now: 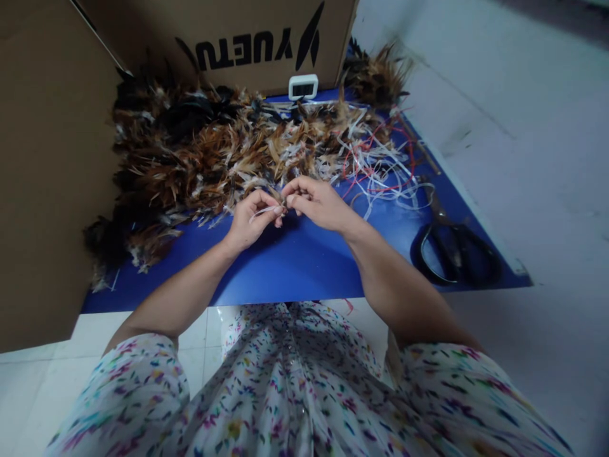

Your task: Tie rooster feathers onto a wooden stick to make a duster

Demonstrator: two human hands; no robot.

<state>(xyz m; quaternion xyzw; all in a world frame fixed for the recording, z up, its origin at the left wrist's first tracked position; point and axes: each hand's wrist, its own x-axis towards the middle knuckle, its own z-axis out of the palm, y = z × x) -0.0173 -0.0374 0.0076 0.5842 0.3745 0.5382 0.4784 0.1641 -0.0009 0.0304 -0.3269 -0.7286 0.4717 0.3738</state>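
Two hands, left hand [250,221] and right hand [318,202], pinched together on a white strip [264,210], below the "YUETU" box [247,38].

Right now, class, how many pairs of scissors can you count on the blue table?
1. The scissors lie on the blue table at its right edge, beside the right hand. More could be hidden under the feathers.

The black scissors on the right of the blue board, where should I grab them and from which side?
Take the scissors by the two black loop handles, which lie nearest you at the board's front right corner. Come from above on the near side; the blades point away towards the strings.
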